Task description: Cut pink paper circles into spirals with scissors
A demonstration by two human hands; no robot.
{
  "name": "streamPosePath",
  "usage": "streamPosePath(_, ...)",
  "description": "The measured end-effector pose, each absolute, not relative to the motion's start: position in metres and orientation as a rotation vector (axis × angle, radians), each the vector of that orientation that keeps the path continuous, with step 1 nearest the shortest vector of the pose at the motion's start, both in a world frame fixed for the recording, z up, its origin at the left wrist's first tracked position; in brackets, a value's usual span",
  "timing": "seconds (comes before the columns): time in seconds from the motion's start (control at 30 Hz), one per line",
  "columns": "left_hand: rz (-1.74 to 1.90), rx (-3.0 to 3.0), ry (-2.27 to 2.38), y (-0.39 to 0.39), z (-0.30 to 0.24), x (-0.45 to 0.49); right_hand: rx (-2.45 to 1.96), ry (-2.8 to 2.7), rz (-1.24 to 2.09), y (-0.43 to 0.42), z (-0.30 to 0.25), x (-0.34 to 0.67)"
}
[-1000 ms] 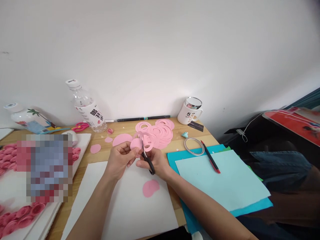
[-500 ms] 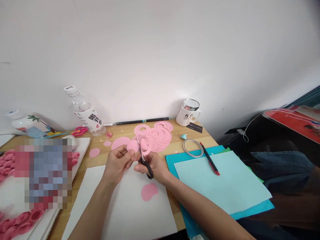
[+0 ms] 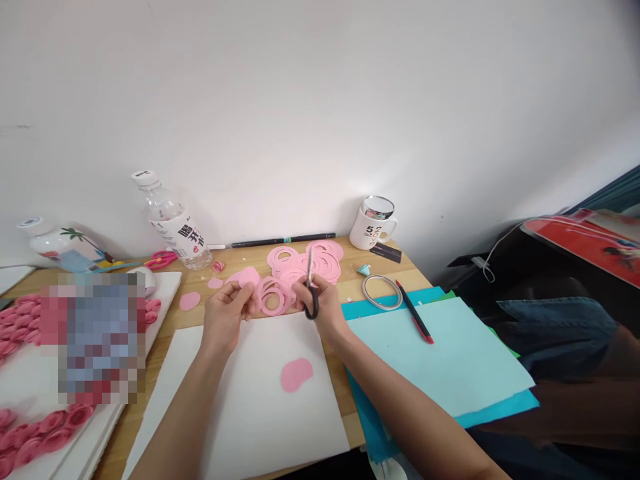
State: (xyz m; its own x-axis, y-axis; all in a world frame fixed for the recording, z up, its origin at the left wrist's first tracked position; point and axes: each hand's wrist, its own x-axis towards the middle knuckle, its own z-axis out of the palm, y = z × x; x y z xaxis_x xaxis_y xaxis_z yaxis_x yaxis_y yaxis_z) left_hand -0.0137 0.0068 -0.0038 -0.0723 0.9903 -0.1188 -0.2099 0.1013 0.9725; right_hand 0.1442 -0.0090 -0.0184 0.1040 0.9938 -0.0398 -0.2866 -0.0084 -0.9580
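Between its thumb and fingers my left hand (image 3: 227, 313) pinches a round piece of pink paper (image 3: 249, 277). My right hand (image 3: 321, 303) is wrapped round black-handled scissors (image 3: 311, 293), whose blades point up and away and look closed. Beyond both hands lies a pile of pink paper rings (image 3: 320, 267). One loose pink ring (image 3: 273, 298) rests on the table between the hands. A pink paper cutout (image 3: 297, 375) lies on the white board (image 3: 250, 413) under my forearms.
Left are a board of pink paper roses (image 3: 55, 427), partly pixelated, and a water bottle (image 3: 180, 230). A mug (image 3: 373, 225) stands by the wall. To the right, a tape roll (image 3: 383, 293) and a red-black pen (image 3: 416, 313) lie by light-blue sheets (image 3: 450, 367).
My hands have moved apart, the right one going right with the scissors. A cut pink ring has left the blades and lies on the table. The round piece stays in my left hand.
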Motion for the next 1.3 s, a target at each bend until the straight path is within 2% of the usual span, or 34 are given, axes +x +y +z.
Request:
streamPosePath(0.13, 1.311, 0.835, 1.267, 0.012, -0.013, -0.018, -1.069, -0.732, 0.86, 0.0, -0.014, 0.16)
streamPosePath(0.23, 1.327, 0.832, 1.302, 0.015, -0.016, -0.021, -1.149, -0.924, 0.706, 0.004, -0.017, 0.166)
streamPosePath(0.4, 1.295, 0.856, 1.331, 0.017, -0.018, -0.026, -1.341, -1.448, 0.723, 0.002, -0.032, 0.157)
streamPosePath(0.53, 1.201, 0.965, 1.377, 0.016, -0.019, -0.023, -1.553, -1.637, 0.571, 0.0, -0.037, 0.148)
streamPosePath(0.67, 1.095, 1.117, 1.317, 0.012, -0.016, -0.016, -1.451, -1.497, 0.731, 0.001, -0.039, 0.147)
streamPosePath(0.87, 1.185, 1.347, 1.143, 0.006, -0.011, -0.012, -1.047, -1.185, 1.034, 0.003, -0.04, 0.145)
streamPosePath(1.1, 1.292, 1.401, 1.036, 0.006, -0.006, -0.023, -0.956, -0.933, 0.888, 0.003, -0.018, 0.152)
streamPosePath(1.23, 0.704, 1.503, 0.837, 0.005, -0.002, -0.033, -1.086, -0.93, 0.823, 0.011, -0.022, 0.165)
streamPosePath(1.3, 0.619, 1.524, 0.911, 0.007, -0.005, -0.034, -1.24, -0.951, 0.846, 0.015, -0.031, 0.17)
